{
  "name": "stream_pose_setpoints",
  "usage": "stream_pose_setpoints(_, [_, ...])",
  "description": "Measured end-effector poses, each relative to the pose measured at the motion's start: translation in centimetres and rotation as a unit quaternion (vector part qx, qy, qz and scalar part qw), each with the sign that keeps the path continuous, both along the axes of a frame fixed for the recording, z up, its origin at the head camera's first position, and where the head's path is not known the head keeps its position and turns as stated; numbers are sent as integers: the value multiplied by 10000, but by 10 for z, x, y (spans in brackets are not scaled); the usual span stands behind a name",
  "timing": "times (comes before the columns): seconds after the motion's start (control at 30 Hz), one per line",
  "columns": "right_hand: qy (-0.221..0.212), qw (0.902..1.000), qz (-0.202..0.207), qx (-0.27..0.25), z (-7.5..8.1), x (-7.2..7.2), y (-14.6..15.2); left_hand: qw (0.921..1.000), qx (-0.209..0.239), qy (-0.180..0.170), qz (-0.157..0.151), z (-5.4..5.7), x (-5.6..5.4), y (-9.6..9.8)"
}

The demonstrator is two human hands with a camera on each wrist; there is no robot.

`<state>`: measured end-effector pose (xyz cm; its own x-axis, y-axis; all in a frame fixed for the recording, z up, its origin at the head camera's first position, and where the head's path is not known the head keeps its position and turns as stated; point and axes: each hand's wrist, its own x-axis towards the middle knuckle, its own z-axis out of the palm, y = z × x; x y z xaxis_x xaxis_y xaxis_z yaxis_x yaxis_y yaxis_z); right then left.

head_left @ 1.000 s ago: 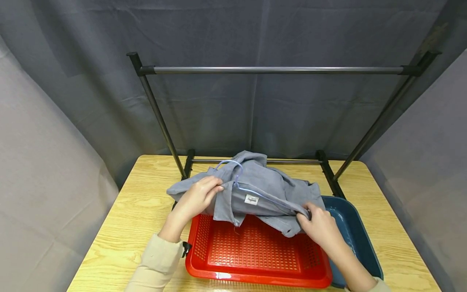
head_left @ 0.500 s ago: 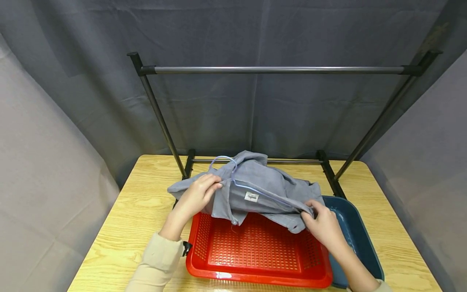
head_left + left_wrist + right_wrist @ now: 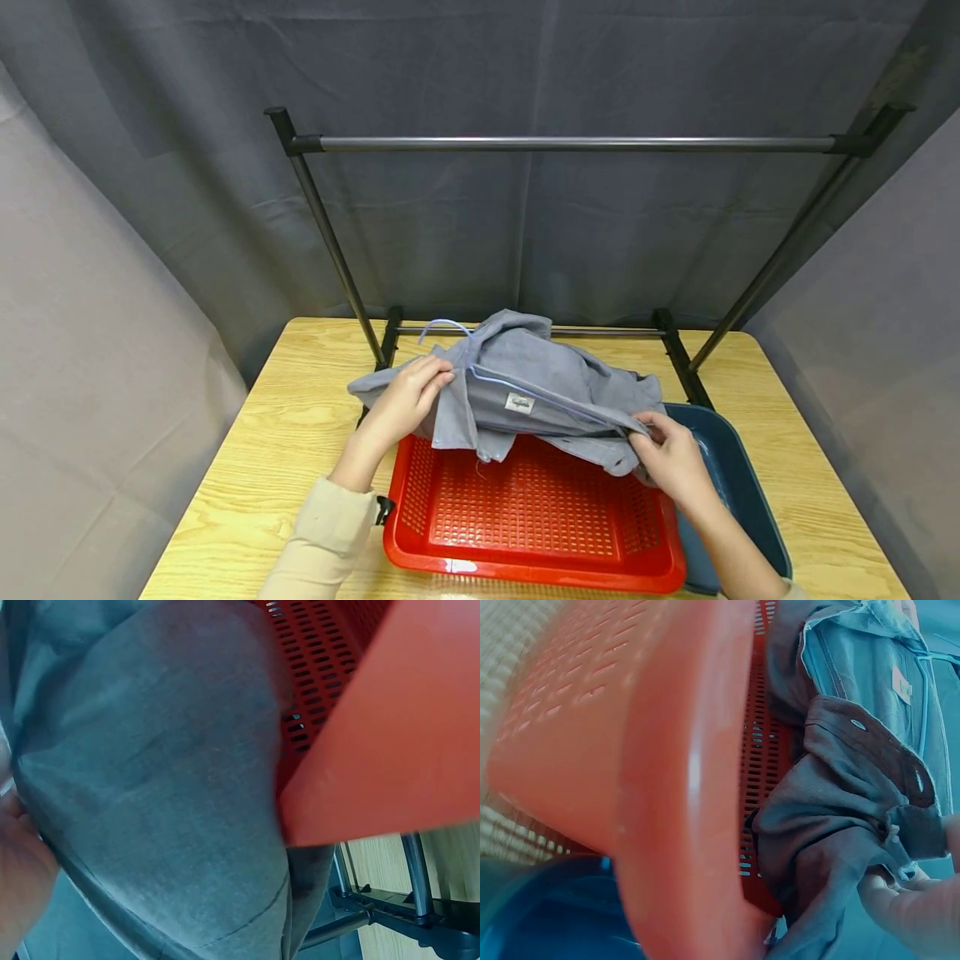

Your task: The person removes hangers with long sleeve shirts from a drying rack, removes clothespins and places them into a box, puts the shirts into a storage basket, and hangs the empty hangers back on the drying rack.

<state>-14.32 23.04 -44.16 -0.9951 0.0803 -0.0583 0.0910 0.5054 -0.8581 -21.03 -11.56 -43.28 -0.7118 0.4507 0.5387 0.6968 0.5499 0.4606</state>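
Note:
A grey button-up shirt (image 3: 555, 367) lies bunched over the back of the red basket (image 3: 525, 575), its collar spread and a white label showing. A light blue clothes hanger (image 3: 444, 323) is partly inside the shirt; its hook sticks out above the collar toward the left, and one arm runs along the inside to the right. My left hand (image 3: 408, 396) pinches the collar's left side. At the right, my right hand (image 3: 671, 458) pinches the shirt's edge near the hanger arm's end. Buttonholes along the shirt's placket (image 3: 870, 735) show in the right wrist view.
A dark blue tray (image 3: 720, 467) stands right of the basket, partly under its rim. Behind them a black clothes rack with a metal top bar (image 3: 570, 144) stands on the wooden table (image 3: 247, 475). Grey curtains close off the back and sides.
The hanger has shifted left, its hook turning and tipping further left. My right hand has moved slightly right, drawing the shirt's edge along. My left hand has barely moved.

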Motion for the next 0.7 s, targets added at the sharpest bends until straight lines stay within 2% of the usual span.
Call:
stream_pose_setpoints(0.2, [-273,9972,-37,-693,1,-1,3,10000,76,-3,13,-1,-1,0])
stream_pose_setpoints(0.4, [-672,9896,-30,-1270,-1,-4,6,9998,122,-93,114,-3,-1,1])
stream_pose_setpoints(0.57, [-1078,9744,197,-1962,-4,-6,8,9996,216,-31,158,-4,-2,2])
stream_pose_setpoints(0.7, [-1137,9611,474,-2471,-6,-8,9,9993,297,-65,217,-4,-2,2])
